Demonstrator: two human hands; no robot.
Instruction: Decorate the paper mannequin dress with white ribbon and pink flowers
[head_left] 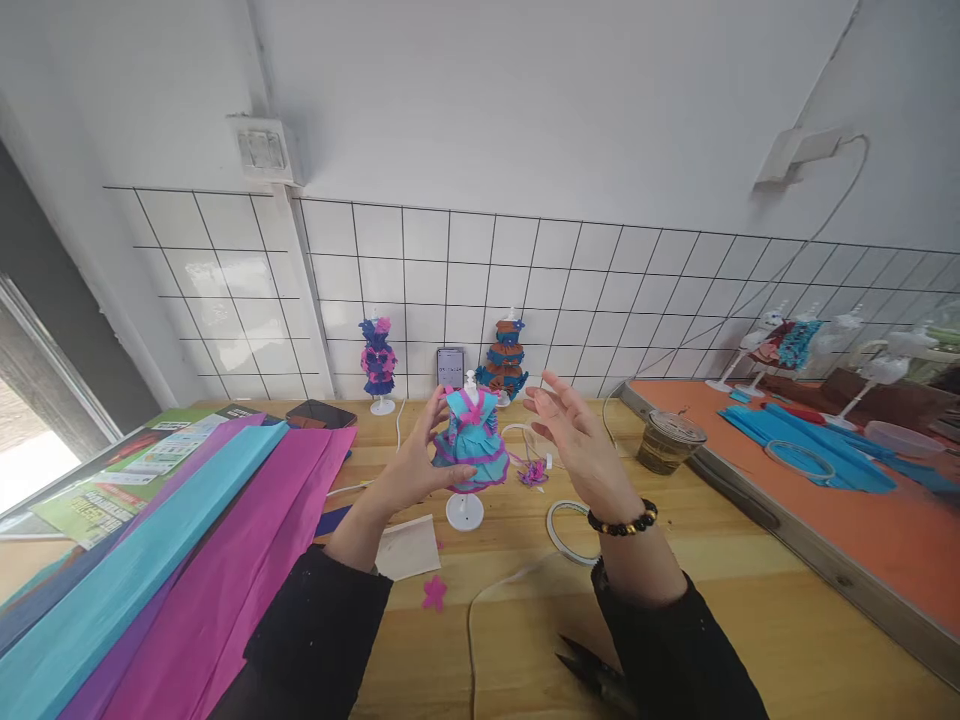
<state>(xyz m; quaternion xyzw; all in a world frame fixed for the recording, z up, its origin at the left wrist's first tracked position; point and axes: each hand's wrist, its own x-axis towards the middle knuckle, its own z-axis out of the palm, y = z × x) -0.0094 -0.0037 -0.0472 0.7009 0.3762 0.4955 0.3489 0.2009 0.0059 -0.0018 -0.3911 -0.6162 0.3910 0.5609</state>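
Note:
A small dress form (472,440) in a turquoise and magenta crepe-paper dress stands on its round white base in front of me. My left hand (412,465) grips its left side, thumb across the front of the skirt and fingers behind. To the right of the dress, my right hand (574,435) is raised with fingers apart and nothing in it. A tape roll (556,532) lies below that hand. Near the left wrist are a cream paper piece (409,548) and a pink paper flower (434,592).
Crepe-paper sheets (217,540) cover the left side. Behind stand a blue-and-pink dressed form (378,360), a phone (450,367) and a blue-and-brown one (507,355). Dark scissors (592,675) lie in front, a jar (667,443) at right. A white cable (472,630) crosses the table.

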